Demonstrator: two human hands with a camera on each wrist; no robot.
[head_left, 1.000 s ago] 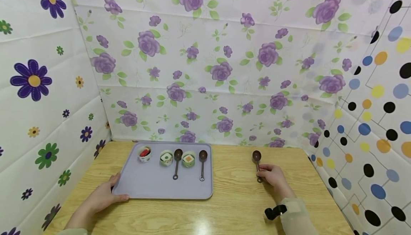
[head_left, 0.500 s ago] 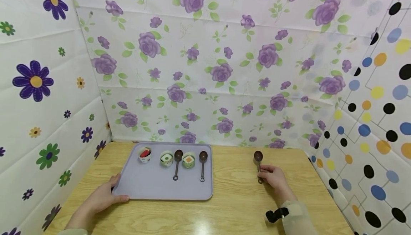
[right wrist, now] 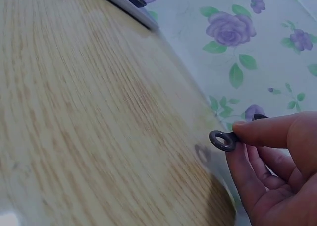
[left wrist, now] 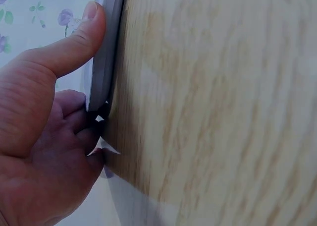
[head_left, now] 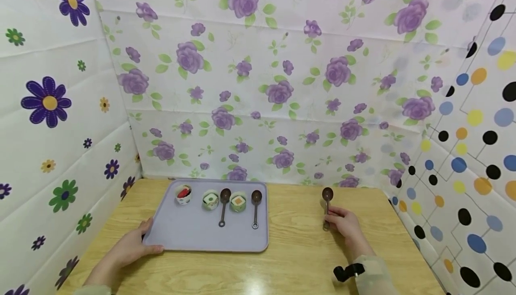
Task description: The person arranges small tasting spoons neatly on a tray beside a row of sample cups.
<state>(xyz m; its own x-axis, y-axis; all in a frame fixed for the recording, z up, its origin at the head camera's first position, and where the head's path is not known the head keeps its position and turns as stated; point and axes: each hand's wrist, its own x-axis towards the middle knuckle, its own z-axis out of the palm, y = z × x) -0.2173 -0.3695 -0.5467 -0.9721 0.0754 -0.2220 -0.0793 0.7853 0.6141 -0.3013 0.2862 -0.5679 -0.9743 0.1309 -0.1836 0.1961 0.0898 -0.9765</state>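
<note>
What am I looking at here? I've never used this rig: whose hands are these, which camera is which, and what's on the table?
No machine here: a person works with two bare hands, wearing three cameras. The wide picture comes from the head, looking down at a wooden table inside flower-patterned walls. The other two come from the wrists, very close up.

On the table lies a lilac tray holding three small cups with coloured fillings and two brown spoons. A third spoon is to the tray's right, outside it.

The left hand grips the tray's near left corner; the left wrist view shows the thumb on the rim and fingers beneath. The right hand pinches the third spoon's handle; the right wrist view shows its ring end sticking out from the fingertips, above the table.
</note>
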